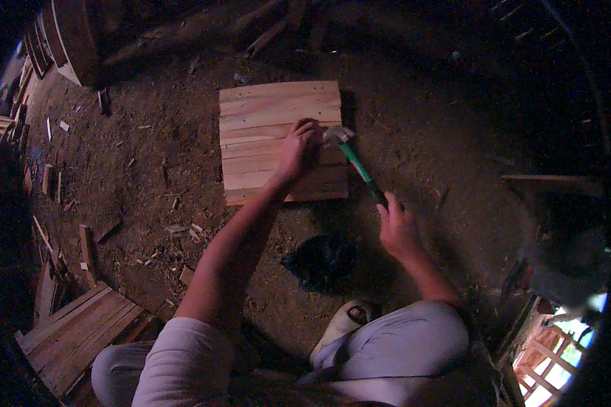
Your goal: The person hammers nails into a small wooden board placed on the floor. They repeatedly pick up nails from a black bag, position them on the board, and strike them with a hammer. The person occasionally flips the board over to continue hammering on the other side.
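Note:
A square panel of pale wooden planks (251, 163) lies on the ground in front of me. Small dark spots, like nail heads, dot its right and upper edges. My left hand (300, 149) rests over the panel's right half with its fingers curled together; whatever they pinch is too small or hidden to make out. In my right hand (398, 227) is the black lower grip of a hammer (356, 163) with a green handle. Its metal head is over the panel's right edge, right beside my left fingertips.
A crumpled black plastic bag (321, 261) sits on the dirt floor (149, 163) between the panel and my foot. Another plank panel (81, 332) lies at the lower left. Wood scraps (190, 230) litter the left side. A board (550, 182) stands out at the right.

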The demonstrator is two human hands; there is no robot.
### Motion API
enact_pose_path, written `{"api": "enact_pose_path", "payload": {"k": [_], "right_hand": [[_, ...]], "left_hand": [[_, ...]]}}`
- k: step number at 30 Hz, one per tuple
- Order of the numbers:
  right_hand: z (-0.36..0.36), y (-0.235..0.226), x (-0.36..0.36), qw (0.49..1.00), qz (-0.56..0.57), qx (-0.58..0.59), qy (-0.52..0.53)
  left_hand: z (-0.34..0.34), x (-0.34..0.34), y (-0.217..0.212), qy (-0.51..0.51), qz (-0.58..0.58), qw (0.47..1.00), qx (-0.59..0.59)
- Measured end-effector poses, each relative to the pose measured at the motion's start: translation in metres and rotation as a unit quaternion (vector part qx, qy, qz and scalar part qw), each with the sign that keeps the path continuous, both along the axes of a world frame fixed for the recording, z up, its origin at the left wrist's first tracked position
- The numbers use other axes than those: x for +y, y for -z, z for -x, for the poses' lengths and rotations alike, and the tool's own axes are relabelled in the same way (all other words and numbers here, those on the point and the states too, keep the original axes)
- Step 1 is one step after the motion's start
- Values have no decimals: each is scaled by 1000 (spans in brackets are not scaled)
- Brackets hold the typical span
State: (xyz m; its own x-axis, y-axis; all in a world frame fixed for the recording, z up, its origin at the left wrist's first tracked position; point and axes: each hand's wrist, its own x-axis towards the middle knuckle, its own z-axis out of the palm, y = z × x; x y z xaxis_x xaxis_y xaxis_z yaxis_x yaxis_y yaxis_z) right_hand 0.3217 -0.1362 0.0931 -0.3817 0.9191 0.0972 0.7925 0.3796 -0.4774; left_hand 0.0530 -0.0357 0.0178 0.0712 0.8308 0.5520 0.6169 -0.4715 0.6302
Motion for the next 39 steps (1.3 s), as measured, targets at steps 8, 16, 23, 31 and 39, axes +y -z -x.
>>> {"api": "enact_pose_path", "payload": {"k": [8,16,23,31,39], "right_hand": [[0,-2,-7,999,44,-11,23],[-5,4,-20,999,32,-12,38],[-5,5,-19,995,-54,74,27],[-2,-3,-13,997,20,60,32],[-2,9,-8,995,84,-44,37]], "left_hand": [[4,-1,-7,31,0,999,21],[3,-4,-5,9,62,998,6],[0,-8,-16,11,39,999,-15],[-1,-6,-12,-2,50,999,21],[-5,1,-2,-24,57,998,22]]}}
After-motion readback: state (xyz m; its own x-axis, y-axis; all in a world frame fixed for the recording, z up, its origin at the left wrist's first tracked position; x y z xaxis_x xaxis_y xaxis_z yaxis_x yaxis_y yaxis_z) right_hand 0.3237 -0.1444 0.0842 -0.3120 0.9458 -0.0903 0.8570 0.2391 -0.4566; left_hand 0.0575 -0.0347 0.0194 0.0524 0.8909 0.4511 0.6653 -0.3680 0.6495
